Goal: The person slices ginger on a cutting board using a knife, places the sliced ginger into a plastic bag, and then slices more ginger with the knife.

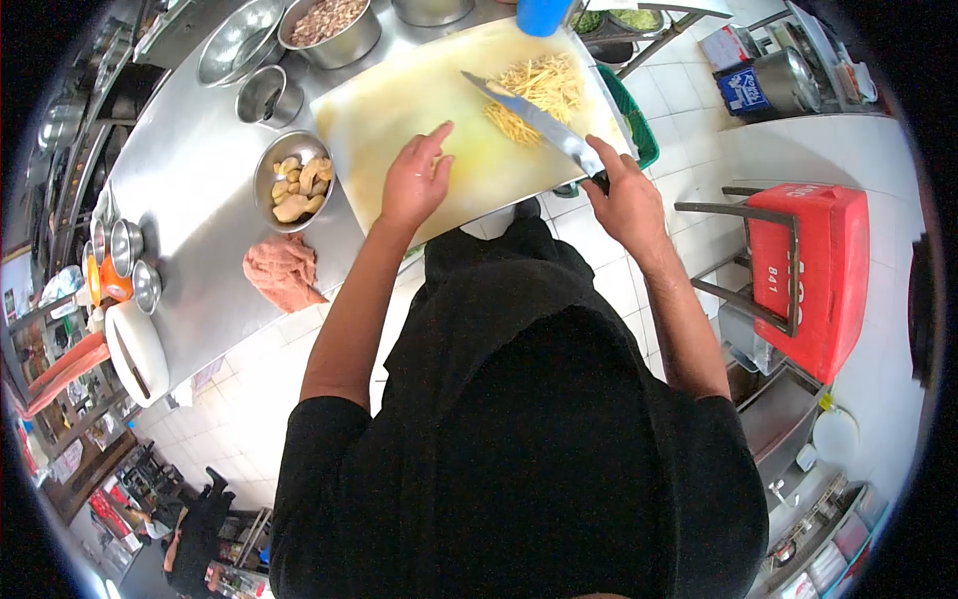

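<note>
Along the near edge of the steel surface [195,200], a crumpled pink cloth [282,268] is laid. Farther in, at the near right edge of a cutting board [384,90], the handle of a kitchen knife [545,126] is wrapped by the grip of the right hand [631,197], with most of the handle hidden. Over the bare part of the board, the left hand [415,183] is held with its grip spread and nothing pinched; whether the board is touched cannot be told. Beside the board, peeled ginger pieces [299,186] are held in a metal bowl [261,190].

Should the blade be swung leftward, the bare left fingers could be cut; should it be pushed toward the right, the ginger strips [551,82] could be swept off the board's edge, near which a green basket [641,122] is placed.

The knife is set diagonally across the right half of the board, its long axis running from the right hand to the far left, where the tip is aimed. Strips are heaped on both sides of the blade. Beyond the board's far left corner, chopped meat is contained in a metal pan [346,50].
</note>
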The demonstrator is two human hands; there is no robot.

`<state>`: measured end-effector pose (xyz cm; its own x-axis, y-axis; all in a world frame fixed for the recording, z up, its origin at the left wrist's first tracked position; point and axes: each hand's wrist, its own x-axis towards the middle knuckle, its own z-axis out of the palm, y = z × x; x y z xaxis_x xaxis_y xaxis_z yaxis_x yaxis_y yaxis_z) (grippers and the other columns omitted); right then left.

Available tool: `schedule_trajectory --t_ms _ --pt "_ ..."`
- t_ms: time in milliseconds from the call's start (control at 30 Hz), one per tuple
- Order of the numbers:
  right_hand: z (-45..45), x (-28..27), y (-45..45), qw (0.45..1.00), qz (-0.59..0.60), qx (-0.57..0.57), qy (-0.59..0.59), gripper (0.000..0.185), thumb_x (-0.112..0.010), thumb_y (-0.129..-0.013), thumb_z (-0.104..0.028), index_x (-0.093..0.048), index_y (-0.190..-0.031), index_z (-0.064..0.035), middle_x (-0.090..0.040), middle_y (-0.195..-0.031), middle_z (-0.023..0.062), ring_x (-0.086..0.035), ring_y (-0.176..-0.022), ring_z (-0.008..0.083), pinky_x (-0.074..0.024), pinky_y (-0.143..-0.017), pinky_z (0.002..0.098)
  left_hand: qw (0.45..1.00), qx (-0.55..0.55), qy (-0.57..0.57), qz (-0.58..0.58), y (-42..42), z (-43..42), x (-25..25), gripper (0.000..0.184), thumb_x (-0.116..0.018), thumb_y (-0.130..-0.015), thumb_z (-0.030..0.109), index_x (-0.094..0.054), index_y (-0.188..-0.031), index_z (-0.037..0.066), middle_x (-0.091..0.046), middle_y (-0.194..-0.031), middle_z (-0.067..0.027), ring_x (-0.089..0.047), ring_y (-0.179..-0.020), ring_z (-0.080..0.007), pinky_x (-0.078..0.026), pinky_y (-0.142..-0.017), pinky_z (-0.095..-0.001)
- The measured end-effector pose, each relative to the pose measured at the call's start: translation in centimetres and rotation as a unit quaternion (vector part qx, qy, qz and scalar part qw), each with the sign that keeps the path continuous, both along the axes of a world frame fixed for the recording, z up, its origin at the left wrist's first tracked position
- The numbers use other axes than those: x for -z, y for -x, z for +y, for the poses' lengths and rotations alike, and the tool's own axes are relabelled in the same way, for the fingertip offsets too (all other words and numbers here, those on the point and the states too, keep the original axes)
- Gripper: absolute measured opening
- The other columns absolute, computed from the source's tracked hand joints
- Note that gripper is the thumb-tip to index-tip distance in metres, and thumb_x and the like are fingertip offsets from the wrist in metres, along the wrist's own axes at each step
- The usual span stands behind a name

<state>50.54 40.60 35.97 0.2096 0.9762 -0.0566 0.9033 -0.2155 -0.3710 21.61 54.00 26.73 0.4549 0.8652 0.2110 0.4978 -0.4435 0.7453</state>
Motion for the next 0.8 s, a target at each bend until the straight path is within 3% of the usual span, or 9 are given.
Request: schedule_trajectory --t_ms 33,167,400,567,667,800 --pt "0.1 -0.7 0.3 1.000 0.000 0.008 -0.005 0.056 -0.078 -0.088 -0.018 -0.053 -0.138 -0.0146 -0.068 -0.102 0.0197 -0.072 -0.092 0.0403 -0.0573 -0.079 0.0513 0.999 0.034 -0.004 0.012 -0.9 0.1 -0.5 0.054 -0.070 -0.092 0.009 -0.060 -0.145 0.017 -0.066 -0.100 -0.0160 -0.067 -0.092 -0.0339 -0.056 -0.084 -0.0442" --pt "0.1 -1.3 0.0 1.000 -0.008 0.025 -0.002 0.048 -0.078 -0.086 -0.014 -0.052 -0.126 -0.0078 -0.070 -0.109 0.0215 -0.072 -0.095 0.0426 -0.0561 -0.081 0.0528 0.987 0.147 -0.023 0.059 -5.0 0.0 -2.0 0.065 -0.065 -0.094 0.012 -0.049 -0.156 0.024 -0.068 -0.104 -0.0161 -0.067 -0.098 -0.0366 -0.055 -0.088 -0.0481" --pt "-2.1 -5.4 -0.8 0.994 -0.053 0.086 0.040 0.051 -0.081 -0.085 -0.016 -0.052 -0.127 -0.0094 -0.072 -0.111 0.0232 -0.070 -0.102 0.0447 -0.0547 -0.085 0.0524 0.979 0.173 -0.006 0.107 -9.0 3.0 -0.4 0.072 -0.063 -0.094 0.012 -0.042 -0.160 0.034 -0.072 -0.113 -0.0162 -0.070 -0.104 -0.0361 -0.057 -0.089 -0.0490" --pt "-5.8 -6.8 -2.7 0.993 -0.074 0.092 0.016 0.050 -0.081 -0.084 -0.014 -0.053 -0.125 -0.0091 -0.073 -0.105 0.0229 -0.071 -0.093 0.0447 -0.0547 -0.080 0.0525 0.977 0.164 -0.011 0.136 -9.1 5.5 0.7 0.072 -0.064 -0.095 0.015 -0.041 -0.160 0.037 -0.071 -0.110 -0.0161 -0.070 -0.102 -0.0361 -0.057 -0.090 -0.0491" --pt "-6.7 -7.1 -2.3 0.990 -0.012 0.132 0.051 0.048 -0.081 -0.085 -0.014 -0.054 -0.124 -0.0084 -0.073 -0.100 0.0215 -0.072 -0.091 0.0421 -0.0554 -0.079 0.0505 0.981 0.146 -0.009 0.126 -8.1 6.5 0.5 0.073 -0.066 -0.095 0.014 -0.041 -0.160 0.036 -0.070 -0.115 -0.0167 -0.071 -0.097 -0.0352 -0.058 -0.089 -0.0474" --pt "-6.9 -4.8 -1.4 0.992 0.068 0.091 0.059 0.042 -0.079 -0.087 -0.013 -0.056 -0.123 -0.0083 -0.074 -0.088 0.0200 -0.074 -0.080 0.0387 -0.0561 -0.072 0.0468 0.994 0.097 -0.036 0.032 -3.8 7.5 2.4 0.069 -0.067 -0.095 0.010 -0.047 -0.158 0.033 -0.069 -0.112 -0.0159 -0.071 -0.090 -0.0317 -0.059 -0.086 -0.0429"
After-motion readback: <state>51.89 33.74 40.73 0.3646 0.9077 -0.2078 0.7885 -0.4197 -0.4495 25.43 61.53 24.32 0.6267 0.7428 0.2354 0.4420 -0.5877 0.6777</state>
